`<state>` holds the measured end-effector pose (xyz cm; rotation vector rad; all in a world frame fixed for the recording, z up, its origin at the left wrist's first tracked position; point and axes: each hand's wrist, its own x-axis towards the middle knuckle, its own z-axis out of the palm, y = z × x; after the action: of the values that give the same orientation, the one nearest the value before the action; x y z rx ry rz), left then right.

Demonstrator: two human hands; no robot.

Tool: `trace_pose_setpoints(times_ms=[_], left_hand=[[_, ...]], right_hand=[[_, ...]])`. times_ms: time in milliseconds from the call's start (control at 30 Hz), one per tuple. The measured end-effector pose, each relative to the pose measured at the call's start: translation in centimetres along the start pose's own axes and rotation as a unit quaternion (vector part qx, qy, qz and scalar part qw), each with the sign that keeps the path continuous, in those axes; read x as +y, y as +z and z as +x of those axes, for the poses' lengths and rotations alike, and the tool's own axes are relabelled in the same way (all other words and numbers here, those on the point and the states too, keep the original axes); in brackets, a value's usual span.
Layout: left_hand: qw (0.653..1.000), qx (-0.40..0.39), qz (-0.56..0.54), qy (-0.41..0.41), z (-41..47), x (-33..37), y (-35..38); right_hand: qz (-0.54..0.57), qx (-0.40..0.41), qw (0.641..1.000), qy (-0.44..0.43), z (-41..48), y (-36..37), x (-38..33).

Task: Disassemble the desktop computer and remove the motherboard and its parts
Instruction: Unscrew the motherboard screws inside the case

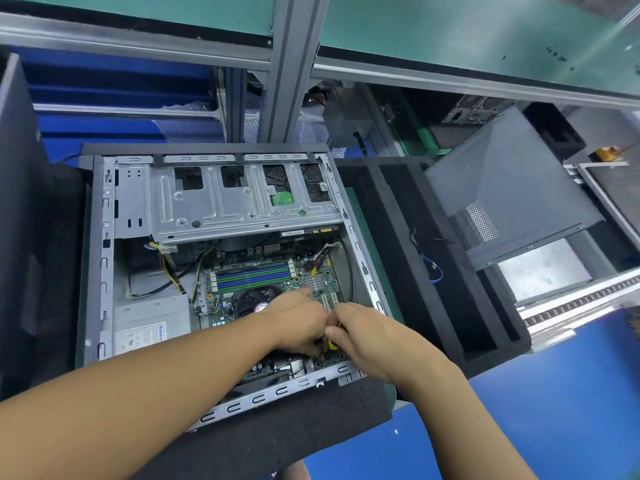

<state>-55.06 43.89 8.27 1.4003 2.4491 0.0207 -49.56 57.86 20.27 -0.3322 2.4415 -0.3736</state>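
Observation:
An open desktop case (104,258) lies flat on black foam. Inside it sits the green motherboard (322,282) with blue and green memory slots (254,277) and a black CPU fan (249,301). A metal drive cage (221,199) spans the case's far half and a grey power supply (149,323) fills the near left. Both hands meet over the board's near right corner. My left hand (298,322) is curled down onto the board; what its fingers hold is hidden. My right hand (367,336) grips a small yellow-handled tool (333,344) against the left fingers.
Yellow and black power cables (169,271) run from the supply to the board. A black foam tray (426,258) with loose thin wires (433,268) lies right of the case. The grey side panel (512,202) leans further right. An aluminium frame post (294,64) rises behind.

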Motion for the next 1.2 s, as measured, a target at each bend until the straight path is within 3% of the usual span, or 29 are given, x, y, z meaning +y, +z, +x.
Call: trace_pose_setpoints(times_ms=[267, 433, 633, 733, 933, 1100, 1200], left_hand=[[1.0, -0.015, 0.015, 0.003, -0.2, 0.1, -0.5], [1.0, 0.004, -0.014, 0.0, -0.3, 0.1, -0.6], [1.0, 0.001, -0.011, -0.006, -0.3, 0.1, -0.3], [1.0, -0.006, -0.014, -0.01, -0.1, 0.1, -0.2], [1.0, 0.001, -0.014, 0.01, -0.3, 0.1, -0.4], [0.999, 0.006, -0.039, 0.01, -0.2, -0.2, 0.0], [1.0, 0.009, -0.023, 0.011, -0.1, -0.1, -0.1]], right_hand=[[0.068, 0.006, 0.997, 0.025, 0.0, 0.1, -0.1], [0.028, 0.089, 0.995, 0.039, 0.0, -0.2, -0.2], [-0.056, 0.085, 0.989, 0.109, 0.7, 0.4, -1.1], [-0.102, 0.073, 0.99, 0.071, 0.8, 0.2, -1.3], [-0.08, 0.026, 0.996, -0.007, 0.7, 0.1, -1.3], [-0.094, -0.024, 0.995, -0.004, 0.7, 0.2, -0.9], [-0.064, -0.008, 0.998, -0.01, 0.4, 0.1, -0.8]])
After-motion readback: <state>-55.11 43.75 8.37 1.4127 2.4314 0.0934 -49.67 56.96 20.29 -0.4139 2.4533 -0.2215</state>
